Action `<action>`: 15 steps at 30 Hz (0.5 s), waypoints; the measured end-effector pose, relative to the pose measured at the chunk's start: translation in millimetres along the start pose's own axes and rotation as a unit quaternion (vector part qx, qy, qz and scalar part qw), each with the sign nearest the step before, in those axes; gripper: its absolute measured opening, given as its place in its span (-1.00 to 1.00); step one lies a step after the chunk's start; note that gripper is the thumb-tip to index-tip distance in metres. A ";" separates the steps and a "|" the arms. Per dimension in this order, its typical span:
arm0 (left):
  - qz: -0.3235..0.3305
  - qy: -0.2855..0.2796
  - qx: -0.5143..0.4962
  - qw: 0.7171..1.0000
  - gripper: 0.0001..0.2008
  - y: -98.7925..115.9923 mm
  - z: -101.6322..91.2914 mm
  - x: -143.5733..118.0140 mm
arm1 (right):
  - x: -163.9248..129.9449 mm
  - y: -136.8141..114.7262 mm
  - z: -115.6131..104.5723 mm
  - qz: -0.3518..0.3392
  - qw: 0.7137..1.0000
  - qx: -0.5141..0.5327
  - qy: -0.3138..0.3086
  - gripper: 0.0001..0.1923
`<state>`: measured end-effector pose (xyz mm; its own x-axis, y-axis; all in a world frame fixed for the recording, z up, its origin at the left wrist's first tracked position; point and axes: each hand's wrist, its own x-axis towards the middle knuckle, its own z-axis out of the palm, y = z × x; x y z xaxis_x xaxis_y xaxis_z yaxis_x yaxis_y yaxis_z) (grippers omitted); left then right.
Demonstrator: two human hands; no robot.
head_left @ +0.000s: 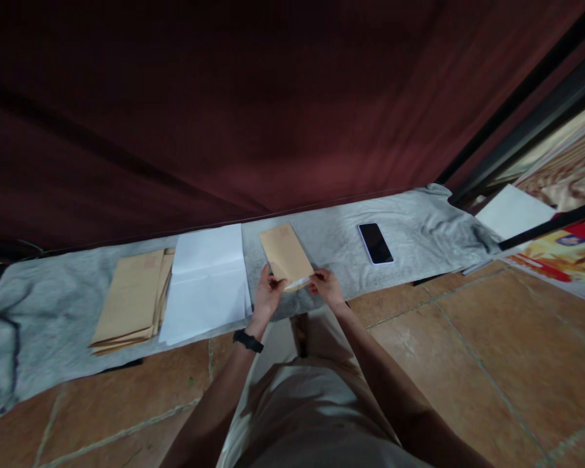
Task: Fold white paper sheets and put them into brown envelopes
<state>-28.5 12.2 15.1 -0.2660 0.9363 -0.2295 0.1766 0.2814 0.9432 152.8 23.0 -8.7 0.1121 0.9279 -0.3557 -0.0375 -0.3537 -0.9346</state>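
A brown envelope (285,253) lies lengthwise on the grey cloth (331,240) in front of me. My left hand (268,292) pinches its near left corner and my right hand (325,284) pinches its near right corner. A white strip of folded paper (298,283) shows at the envelope's near open end, between my two hands. A black watch (247,340) is on my left wrist.
Left of the envelope lie a stack of white sheets (206,281) and a pile of brown envelopes (132,298). A phone (375,243) rests screen-up to the right. A dark red curtain (224,104) hangs behind. Tiled floor (468,338) runs in front; papers (513,209) lie far right.
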 end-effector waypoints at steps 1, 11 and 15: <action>0.021 -0.006 0.025 0.999 -0.26 -0.8 0.1 -2.4 | -0.2 -0.3 0.0 0.000 1.000 -0.011 -0.003 -0.85; 0.068 0.001 0.147 0.987 -0.39 1.3 0.1 -10.0 | 0.7 -8.1 0.8 -0.013 0.989 -0.144 -0.015 -0.79; 0.071 -0.002 0.183 0.981 -0.38 1.0 0.2 -5.2 | 0.0 -11.0 0.2 -0.025 0.976 -0.216 -0.014 -0.78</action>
<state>-26.7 7.6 17.1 -0.2101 0.9722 -0.1032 0.5397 0.2033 0.8169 152.9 26.9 1.6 0.0764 0.9460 -0.3149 0.3911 -0.3189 -0.8633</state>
